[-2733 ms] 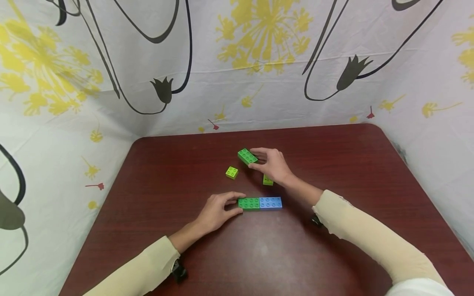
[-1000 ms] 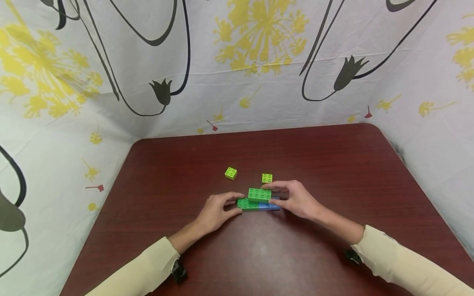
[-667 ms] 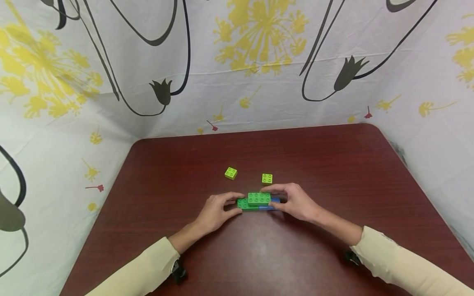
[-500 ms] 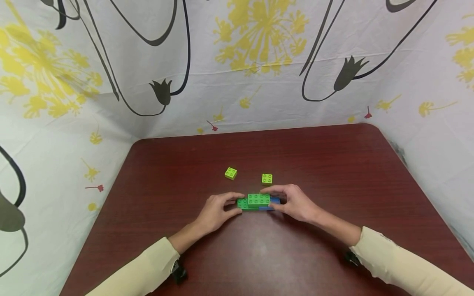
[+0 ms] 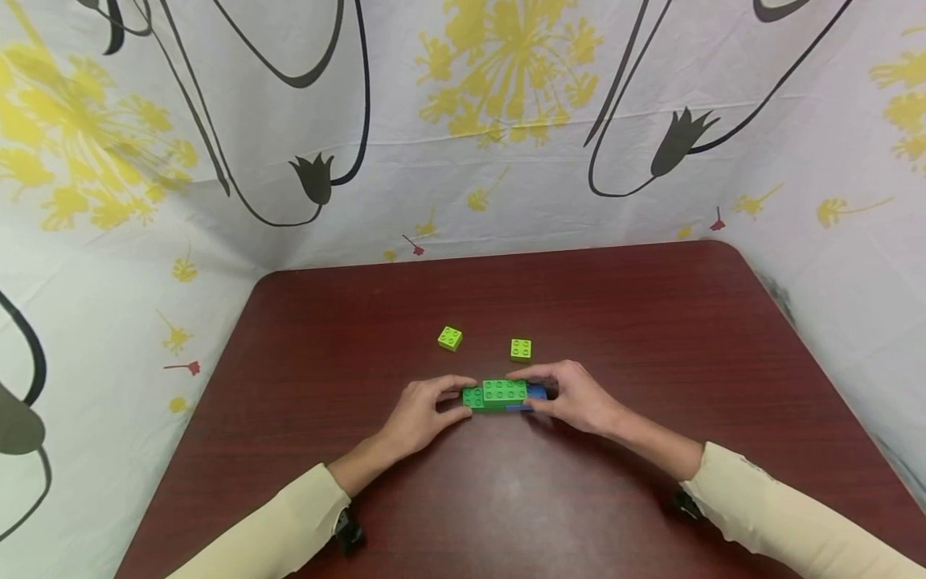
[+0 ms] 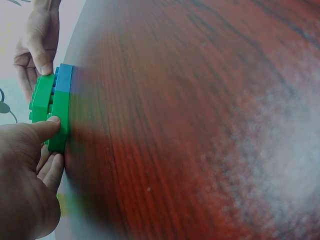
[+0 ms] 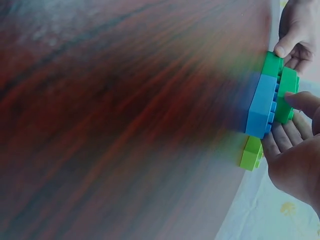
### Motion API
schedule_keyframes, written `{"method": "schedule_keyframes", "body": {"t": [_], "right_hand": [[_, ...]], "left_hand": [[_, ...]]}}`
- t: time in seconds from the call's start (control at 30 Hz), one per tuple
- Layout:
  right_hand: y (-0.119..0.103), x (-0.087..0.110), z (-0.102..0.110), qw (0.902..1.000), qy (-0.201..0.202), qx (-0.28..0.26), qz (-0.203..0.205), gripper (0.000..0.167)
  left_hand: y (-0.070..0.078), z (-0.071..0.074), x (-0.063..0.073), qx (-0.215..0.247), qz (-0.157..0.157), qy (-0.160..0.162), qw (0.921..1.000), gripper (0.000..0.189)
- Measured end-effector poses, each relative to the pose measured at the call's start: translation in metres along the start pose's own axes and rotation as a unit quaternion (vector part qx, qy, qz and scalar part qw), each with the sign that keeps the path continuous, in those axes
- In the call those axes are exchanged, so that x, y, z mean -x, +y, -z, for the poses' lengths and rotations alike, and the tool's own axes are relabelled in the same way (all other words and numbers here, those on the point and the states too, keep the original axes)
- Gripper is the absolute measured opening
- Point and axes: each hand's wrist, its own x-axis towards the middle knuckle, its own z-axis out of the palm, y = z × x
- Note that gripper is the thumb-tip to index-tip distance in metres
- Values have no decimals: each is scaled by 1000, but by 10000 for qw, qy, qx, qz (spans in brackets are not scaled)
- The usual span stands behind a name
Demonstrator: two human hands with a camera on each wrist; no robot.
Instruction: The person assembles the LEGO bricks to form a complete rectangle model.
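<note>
A green toy building brick [image 5: 473, 398] and a blue one [image 5: 537, 392] lie end to end on the table. My left hand [image 5: 423, 414] pinches the left end of that lower green brick between thumb and fingers. Across the joint between the two sits a second, brighter green brick [image 5: 504, 391], which my right hand [image 5: 576, 396] pinches near its right end. In the left wrist view, studs of the lower row show beneath this upper brick [image 6: 43, 97]. The right wrist view shows the blue brick's side [image 7: 260, 107] with uncovered studs along its top.
Two small lime bricks lie farther back on the dark red table [image 5: 347, 322]: one on the left [image 5: 450, 338], one on the right [image 5: 521, 349], just behind my right fingers. A patterned white cloth [image 5: 405, 185] hangs around the table's far and side edges.
My right hand has carried the upper green brick from the back of the table toward me and lowered it over the lower green and blue bricks. My left hand has stayed in place.
</note>
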Motion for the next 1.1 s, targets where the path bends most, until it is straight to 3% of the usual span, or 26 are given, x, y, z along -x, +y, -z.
{"method": "schedule_keyframes", "body": {"t": [0.57, 1.1], "right_hand": [[1, -1, -1, 9997, 89, 207, 128, 42], [7, -2, 0, 9999, -26, -82, 65, 40]], "left_hand": [[0, 0, 0, -47, -60, 29, 10000, 42], [3, 1, 1, -120, -69, -12, 9999, 43]]}}
